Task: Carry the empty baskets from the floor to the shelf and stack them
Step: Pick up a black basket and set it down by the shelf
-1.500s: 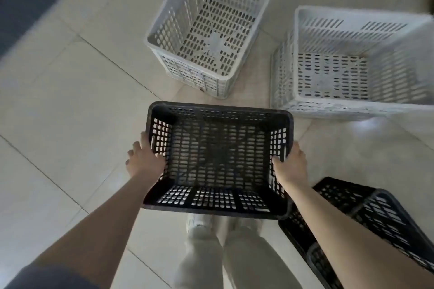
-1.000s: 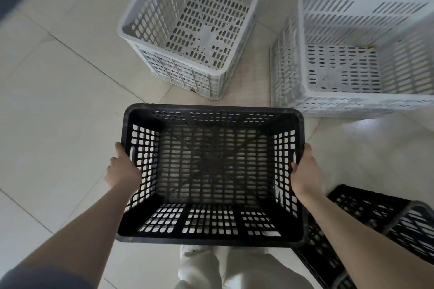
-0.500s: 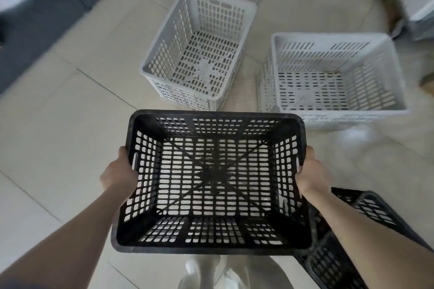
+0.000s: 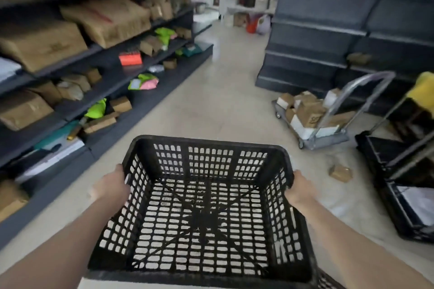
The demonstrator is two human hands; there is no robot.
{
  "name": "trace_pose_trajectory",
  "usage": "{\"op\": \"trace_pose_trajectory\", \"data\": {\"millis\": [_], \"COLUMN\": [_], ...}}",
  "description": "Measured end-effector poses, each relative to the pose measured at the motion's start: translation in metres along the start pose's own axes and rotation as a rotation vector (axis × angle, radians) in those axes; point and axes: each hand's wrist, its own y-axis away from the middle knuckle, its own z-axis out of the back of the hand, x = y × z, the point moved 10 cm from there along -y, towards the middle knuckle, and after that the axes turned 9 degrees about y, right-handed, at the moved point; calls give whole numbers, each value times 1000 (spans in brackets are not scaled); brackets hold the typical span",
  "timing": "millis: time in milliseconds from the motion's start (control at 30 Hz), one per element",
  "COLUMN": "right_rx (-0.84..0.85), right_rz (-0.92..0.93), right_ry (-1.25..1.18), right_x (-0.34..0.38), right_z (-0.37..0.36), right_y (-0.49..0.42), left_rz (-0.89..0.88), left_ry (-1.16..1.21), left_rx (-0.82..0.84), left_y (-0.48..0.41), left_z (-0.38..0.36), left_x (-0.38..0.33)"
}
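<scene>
An empty black slotted basket [image 4: 206, 216] is held level in front of me, above the floor. My left hand [image 4: 110, 189] grips its left side wall near the rim. On the opposite side, my right hand [image 4: 299, 189] grips the right wall. A dark shelf unit [image 4: 112, 68] loaded with cardboard boxes and bright packets runs along the left. Another dark shelf unit [image 4: 328, 30] stands at the back right. The white baskets are out of view.
A tiled aisle [image 4: 211, 105] runs ahead between the shelves. A platform trolley [image 4: 326, 122] loaded with boxes stands at the right. A small box [image 4: 340, 172] lies on the floor near it. Black crates [image 4: 399, 185] and a metal frame fill the right edge.
The view has swung up from the floor to the aisle. The black basket has come up with both hands still gripping its sides. The white baskets have left the view.
</scene>
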Motion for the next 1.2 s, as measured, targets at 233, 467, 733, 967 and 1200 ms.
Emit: {"op": "trace_pose_trajectory", "data": {"millis": [233,467,733,967,1200], "right_rx": [-188,-318,-336,-357,-337], "right_rz": [-208,-395,-689,-992,-1251], "right_ry": [-90,-206,-244,-294,-305], "right_x": [-33,-127,-317,-496,-641], "right_z": [182,297,333,321,297], "right_y": [49,122,248,410,575], "left_rz": [-270,-566,-842,-1068,-1343], "left_ry": [10,116,-29,-107,-169], "left_rx": [-145,-135,12,181,362], "left_y": [1,51,194,394,619], "left_z": [167,242,193,109,5], "left_x": [-142,-287,-464,-585,-669]}}
